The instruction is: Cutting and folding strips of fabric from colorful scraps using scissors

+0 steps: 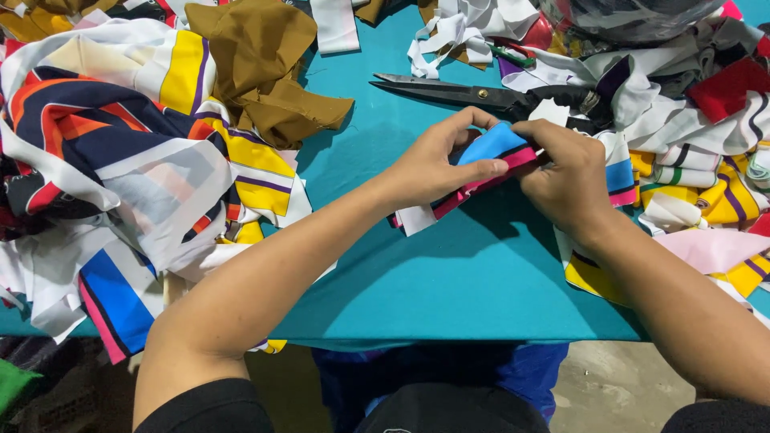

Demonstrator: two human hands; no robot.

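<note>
Both hands pinch one small folded stack of fabric strips [491, 147], blue on top with pink, dark and white edges, just above the teal table [449, 281]. My left hand [437, 164] grips its left end, thumb along the pink edge. My right hand [565, 176] grips its right end from above. Large dark scissors [473, 94] lie shut on the table just beyond the hands, their handles partly under white scraps.
A big heap of striped fabric [120, 152] in white, navy, orange and yellow fills the left. Brown cloth [269, 72] lies at the top. More colourful scraps [698, 160] pile up on the right. The table's front edge runs near my body.
</note>
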